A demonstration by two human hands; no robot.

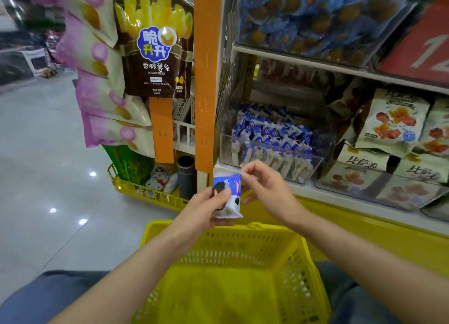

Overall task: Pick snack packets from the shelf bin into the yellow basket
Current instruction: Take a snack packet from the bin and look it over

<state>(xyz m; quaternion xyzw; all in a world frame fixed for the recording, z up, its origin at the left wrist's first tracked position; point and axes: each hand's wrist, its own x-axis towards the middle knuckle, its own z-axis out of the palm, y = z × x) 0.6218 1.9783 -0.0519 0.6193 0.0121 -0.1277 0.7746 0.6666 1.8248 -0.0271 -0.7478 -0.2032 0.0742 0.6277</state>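
A small blue and white snack packet with a dark cookie picture is held upright just above the far rim of the yellow basket. My left hand grips its lower left side with the thumb across the front. My right hand pinches the packet's top right corner. The clear shelf bin behind holds several more blue and white packets. Nothing lies in the basket, which rests on my lap.
An orange hanging strip with potato stick bags stands left of the bin. Beige snack bags fill the shelf to the right. A second yellow basket sits on the floor at the left.
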